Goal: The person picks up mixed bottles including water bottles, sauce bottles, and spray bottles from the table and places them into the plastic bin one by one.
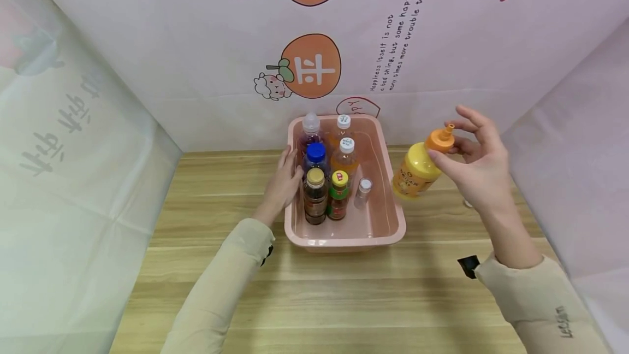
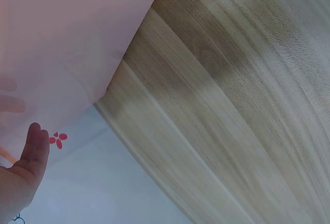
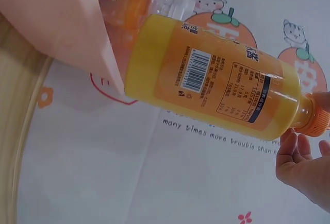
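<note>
By its orange cap, my right hand [image 1: 484,163] grips a yellow squeeze bottle [image 1: 416,171], which hangs tilted beside the right rim of a pink plastic tub [image 1: 344,242]. The right wrist view shows this squeeze bottle [image 3: 206,80] with a printed label and barcode, fingers and thumb at the cap. My left hand [image 1: 285,182] rests on the tub's left rim with extended fingers. Inside the tub stand a blue-capped bottle [image 1: 316,153], a dark gold-capped bottle [image 1: 315,201], a yellow-capped bottle with a green label [image 1: 338,193], orange drink bottles with white caps [image 1: 346,146] and a small clear bottle [image 1: 362,193].
The tub stands on a wood-grain table [image 1: 236,288] near a printed cloth backdrop [image 1: 196,42]. A clear-capped bottle [image 1: 312,127] is at the tub's back left. A small white object [image 1: 467,203] lies on the table behind the right wrist.
</note>
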### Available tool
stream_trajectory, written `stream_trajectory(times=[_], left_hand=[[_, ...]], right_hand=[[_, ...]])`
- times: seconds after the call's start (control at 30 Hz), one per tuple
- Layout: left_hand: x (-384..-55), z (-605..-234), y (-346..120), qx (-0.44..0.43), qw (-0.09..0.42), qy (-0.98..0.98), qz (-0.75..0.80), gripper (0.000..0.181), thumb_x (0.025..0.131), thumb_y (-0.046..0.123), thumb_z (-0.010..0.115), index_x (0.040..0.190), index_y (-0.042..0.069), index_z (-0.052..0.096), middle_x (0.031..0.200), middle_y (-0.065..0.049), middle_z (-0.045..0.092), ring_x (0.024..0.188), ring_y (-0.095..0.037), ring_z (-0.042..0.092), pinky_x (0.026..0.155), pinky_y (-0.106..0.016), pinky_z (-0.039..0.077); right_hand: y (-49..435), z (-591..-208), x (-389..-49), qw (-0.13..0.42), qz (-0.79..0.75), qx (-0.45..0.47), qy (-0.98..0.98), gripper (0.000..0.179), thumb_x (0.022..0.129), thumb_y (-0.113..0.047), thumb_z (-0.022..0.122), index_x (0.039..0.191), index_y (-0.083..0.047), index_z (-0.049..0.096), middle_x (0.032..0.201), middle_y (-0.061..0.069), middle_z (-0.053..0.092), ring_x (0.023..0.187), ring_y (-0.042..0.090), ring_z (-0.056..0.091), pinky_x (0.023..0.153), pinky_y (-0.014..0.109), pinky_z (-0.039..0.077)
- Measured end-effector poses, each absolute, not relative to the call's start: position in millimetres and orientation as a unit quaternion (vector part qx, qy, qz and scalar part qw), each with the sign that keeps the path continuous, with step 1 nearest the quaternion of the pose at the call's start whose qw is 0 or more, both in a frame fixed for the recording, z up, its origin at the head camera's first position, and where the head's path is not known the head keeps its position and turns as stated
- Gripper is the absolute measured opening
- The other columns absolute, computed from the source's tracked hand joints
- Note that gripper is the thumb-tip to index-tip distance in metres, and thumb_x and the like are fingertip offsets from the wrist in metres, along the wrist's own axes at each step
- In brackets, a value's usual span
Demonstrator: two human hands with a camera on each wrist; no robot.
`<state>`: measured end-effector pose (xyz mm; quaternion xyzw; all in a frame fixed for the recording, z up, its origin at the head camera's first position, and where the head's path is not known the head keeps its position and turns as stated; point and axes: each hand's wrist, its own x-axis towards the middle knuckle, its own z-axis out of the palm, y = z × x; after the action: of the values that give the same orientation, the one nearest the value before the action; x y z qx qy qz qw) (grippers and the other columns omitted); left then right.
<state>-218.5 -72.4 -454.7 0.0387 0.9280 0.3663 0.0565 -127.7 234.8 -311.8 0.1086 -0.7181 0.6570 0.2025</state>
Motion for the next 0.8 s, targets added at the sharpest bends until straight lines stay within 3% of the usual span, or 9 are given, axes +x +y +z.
stream_trajectory(times=[0.43, 0.63, 0.7, 0.8], left_hand=[[-218.8, -453.8, -73.1, 0.041, 0.056, 0.927, 0.368, 0.057, 0.099, 0.033, 0.033, 0.153, 0.02, 0.02, 0.163, 0.005, 0.006, 0.14, -0.035, 0.035, 0.11, -0.055, 0.037], [-218.4, -454.3, -73.4, 0.042, 0.054, 0.927, 0.368, 0.057, 0.099, 0.032, 0.033, 0.153, 0.02, 0.02, 0.163, 0.005, 0.006, 0.14, -0.035, 0.035, 0.11, -0.055, 0.037], [-218.4, -454.3, -73.5, 0.041, 0.055, 0.927, 0.368, 0.057, 0.1, 0.032, 0.033, 0.153, 0.02, 0.02, 0.163, 0.005, 0.006, 0.14, -0.035, 0.035, 0.11, -0.055, 0.036], [-218.3, -453.7, -73.2, 0.042, 0.055, 0.928, 0.367, 0.056, 0.1, 0.032, 0.034, 0.153, 0.02, 0.02, 0.163, 0.005, 0.006, 0.14, -0.035, 0.036, 0.11, -0.054, 0.036]], right_hand=[[197.8, -324.4, -131.1, 0.144, 0.553, 0.13, -0.811, 0.07, 0.076, 0.015, 0.067, 0.139, -0.007, 0.046, 0.114, -0.008, 0.051, 0.089, -0.003, 0.061, 0.08, 0.007, 0.048], [188.3, -339.9, -134.2, 0.119, 0.515, 0.15, -0.836, 0.069, 0.074, 0.014, 0.07, 0.137, -0.002, 0.045, 0.116, 0.007, 0.054, 0.087, -0.009, 0.058, 0.076, 0.005, 0.046], [186.3, -347.5, -135.6, 0.106, 0.505, 0.152, -0.843, 0.069, 0.074, 0.013, 0.07, 0.137, -0.001, 0.045, 0.118, 0.013, 0.054, 0.089, -0.003, 0.059, 0.075, 0.006, 0.046], [184.1, -359.3, -137.3, 0.081, 0.497, 0.149, -0.851, 0.069, 0.074, 0.012, 0.071, 0.137, -0.003, 0.045, 0.119, 0.017, 0.054, 0.095, 0.016, 0.063, 0.074, 0.007, 0.047]])
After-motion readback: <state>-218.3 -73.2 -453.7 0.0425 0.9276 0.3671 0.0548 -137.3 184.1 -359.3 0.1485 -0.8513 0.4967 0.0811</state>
